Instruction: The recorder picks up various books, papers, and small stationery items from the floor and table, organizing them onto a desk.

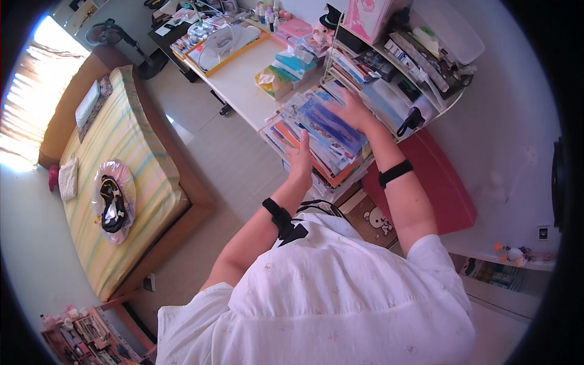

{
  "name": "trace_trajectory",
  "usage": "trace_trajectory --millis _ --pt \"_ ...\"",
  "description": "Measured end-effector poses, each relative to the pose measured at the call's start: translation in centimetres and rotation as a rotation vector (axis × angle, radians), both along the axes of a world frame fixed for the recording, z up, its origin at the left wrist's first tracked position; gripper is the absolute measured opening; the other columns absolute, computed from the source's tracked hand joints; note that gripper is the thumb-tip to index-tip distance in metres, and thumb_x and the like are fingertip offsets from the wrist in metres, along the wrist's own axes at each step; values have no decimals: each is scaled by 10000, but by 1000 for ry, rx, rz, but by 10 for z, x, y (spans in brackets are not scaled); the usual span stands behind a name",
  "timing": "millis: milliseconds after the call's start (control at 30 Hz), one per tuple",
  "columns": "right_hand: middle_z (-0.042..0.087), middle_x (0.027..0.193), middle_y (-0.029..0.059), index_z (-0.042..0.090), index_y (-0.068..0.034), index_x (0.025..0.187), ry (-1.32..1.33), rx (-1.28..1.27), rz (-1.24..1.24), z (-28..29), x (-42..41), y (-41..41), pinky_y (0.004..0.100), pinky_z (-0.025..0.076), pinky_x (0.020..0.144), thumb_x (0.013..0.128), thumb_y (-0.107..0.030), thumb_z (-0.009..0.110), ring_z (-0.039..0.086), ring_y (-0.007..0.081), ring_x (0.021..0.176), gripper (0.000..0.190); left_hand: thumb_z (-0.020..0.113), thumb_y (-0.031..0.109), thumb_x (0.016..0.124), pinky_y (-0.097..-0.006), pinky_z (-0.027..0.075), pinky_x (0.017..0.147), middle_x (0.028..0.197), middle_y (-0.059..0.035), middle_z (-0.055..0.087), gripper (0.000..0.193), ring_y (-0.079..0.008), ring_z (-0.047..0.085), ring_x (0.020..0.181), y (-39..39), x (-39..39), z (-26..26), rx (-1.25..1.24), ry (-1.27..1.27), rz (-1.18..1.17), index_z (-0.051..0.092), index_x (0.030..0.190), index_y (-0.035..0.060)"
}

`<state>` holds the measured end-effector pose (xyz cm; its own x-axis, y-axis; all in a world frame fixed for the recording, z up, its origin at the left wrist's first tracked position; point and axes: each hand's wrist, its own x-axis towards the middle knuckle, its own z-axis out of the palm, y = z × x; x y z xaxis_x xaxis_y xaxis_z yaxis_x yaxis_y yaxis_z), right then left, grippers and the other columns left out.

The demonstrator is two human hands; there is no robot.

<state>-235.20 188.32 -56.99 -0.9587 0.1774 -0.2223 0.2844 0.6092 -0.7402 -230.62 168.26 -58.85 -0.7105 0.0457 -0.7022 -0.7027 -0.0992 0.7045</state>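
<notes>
A thick pile of books and papers [315,127] lies at the near end of the white desk, its edges uneven. Against the pile's left side rests my left hand [300,157], thumb pointing up and fingers partly hidden. My right hand [350,109] is over the far right side of the pile, fingers spread, close to a blue-purple booklet or pouch [331,125] on top. Whether the right fingers press on the pile or hover just above it is unclear. Neither hand is visibly closed around anything.
A wire desk rack [388,54] packed with books and boxes stands right of the pile. Tissue packs [273,81] sit behind it on the white desk [237,91]. Further back is a yellow-framed tray [228,50]. A red chair or panel [429,182] is below right; a bed [123,182] stands left.
</notes>
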Motion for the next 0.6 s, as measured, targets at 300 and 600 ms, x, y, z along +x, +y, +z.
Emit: trace_trajectory --millis 300,600 --pt "336 1394 311 212 23 1403 -471 119 15 -15 2 -34 506 300 1051 762 -760 442 367 451 1279 1037 598 674 748 -449 109 1134 1505 -282 -36 1186 -411 28 1407 30 -2 15 -493 31 -145 -35 1437 -55" --pt "594 1118 124 496 21 1242 275 -408 -223 72 31 -47 294 427 919 940 -255 552 568 196 1046 413 526 406 930 -354 375 998 1295 -160 503 572 -248 454 1228 -148 54 81 -35 260 -657 421 1332 12"
